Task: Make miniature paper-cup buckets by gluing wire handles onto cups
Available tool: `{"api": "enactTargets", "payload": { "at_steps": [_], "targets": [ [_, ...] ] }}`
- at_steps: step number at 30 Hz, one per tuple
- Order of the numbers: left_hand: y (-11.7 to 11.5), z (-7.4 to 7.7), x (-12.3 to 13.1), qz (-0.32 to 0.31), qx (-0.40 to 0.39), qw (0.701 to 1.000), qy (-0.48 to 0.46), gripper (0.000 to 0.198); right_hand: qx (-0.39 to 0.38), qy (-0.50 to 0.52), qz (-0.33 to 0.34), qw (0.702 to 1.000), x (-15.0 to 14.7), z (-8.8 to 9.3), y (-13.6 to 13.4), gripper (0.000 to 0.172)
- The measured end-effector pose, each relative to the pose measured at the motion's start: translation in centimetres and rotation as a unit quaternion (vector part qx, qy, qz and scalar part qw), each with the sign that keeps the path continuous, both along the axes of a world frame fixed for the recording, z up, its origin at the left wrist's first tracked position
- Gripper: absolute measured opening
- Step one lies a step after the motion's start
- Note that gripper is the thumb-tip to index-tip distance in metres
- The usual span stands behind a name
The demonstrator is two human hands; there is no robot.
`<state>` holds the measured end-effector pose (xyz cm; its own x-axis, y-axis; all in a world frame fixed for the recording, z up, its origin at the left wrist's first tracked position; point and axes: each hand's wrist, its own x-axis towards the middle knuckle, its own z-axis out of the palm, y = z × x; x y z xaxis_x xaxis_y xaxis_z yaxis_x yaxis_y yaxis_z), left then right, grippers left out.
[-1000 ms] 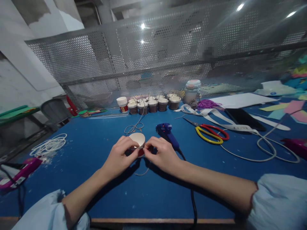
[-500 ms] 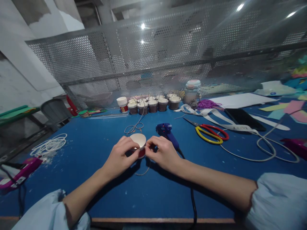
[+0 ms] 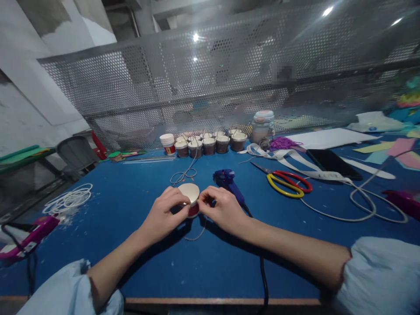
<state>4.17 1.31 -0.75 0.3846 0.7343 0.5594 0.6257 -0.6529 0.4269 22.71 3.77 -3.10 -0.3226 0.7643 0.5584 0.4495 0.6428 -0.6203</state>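
paper cup (image 3: 189,194) slightly rightward, between hands

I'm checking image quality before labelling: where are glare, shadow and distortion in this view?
Head view: ceiling lights flare on the mesh screen; both hands throw dark shadows on the blue table; wide-angle bending bows the edges; the far background is soft.

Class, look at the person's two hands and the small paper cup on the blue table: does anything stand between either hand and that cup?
Nothing visible does. The left hand and the right hand both already touch the small white-bottomed paper cup with a red band, fingertips pinching at its side. The blue glue gun lies just behind the right hand, not between hand and cup.
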Motion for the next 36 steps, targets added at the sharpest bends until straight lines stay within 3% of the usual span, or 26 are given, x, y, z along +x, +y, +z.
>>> {"api": "enactTargets", "payload": {
  "at_steps": [4,8,12,15,17,20,22,25,28,31,36],
  "targets": [
    [0.5,-0.2,-0.8,0.041,-0.017,0.999,-0.023,0.005,-0.01,0.05,-0.001,0.999,1.2,1.4,0.0,0.006],
    [1.3,-0.5,-1.8,0.092,-0.067,0.991,-0.071,0.012,0.028,0.116,0.003,0.993,3.5,3.9,-0.5,0.007],
    [1.7,-0.6,-2.2,0.112,-0.082,0.986,-0.087,0.01,0.061,0.182,-0.072,0.979,6.6,5.1,1.0,0.013],
    [1.7,-0.5,-2.2,0.104,-0.055,0.99,-0.074,0.008,0.023,0.177,-0.143,0.973,9.1,4.4,4.0,0.015],
    [1.7,-0.6,-2.2,0.106,-0.042,0.992,-0.06,0.008,-0.052,0.116,-0.152,0.98,10.7,3.7,6.0,0.018],
    [2.0,-0.8,-2.5,0.115,-0.027,0.992,-0.048,0.008,-0.159,0.008,-0.056,0.986,12.0,2.8,7.4,0.018],
    [2.2,-1.0,-2.7,0.114,-0.015,0.992,-0.045,0.007,-0.192,-0.046,0.001,0.98,11.9,2.5,7.2,0.018],
    [2.4,-1.4,-2.8,0.105,0.0,0.994,-0.04,0.007,-0.213,-0.101,0.019,0.972,10.4,1.7,6.1,0.03],
    [2.7,-1.5,-2.4,0.094,0.014,0.995,-0.043,0.008,-0.212,-0.121,-0.026,0.97,8.4,0.7,5.3,0.038],
    [3.0,-1.4,-1.7,0.087,0.039,0.994,-0.053,0.011,-0.203,-0.127,-0.08,0.968,7.2,-0.3,5.3,0.033],
    [3.1,-1.2,-0.3,0.063,0.095,0.991,-0.067,0.012,-0.187,-0.113,-0.105,0.97,6.7,-1.2,5.5,0.024]
  ]
}}
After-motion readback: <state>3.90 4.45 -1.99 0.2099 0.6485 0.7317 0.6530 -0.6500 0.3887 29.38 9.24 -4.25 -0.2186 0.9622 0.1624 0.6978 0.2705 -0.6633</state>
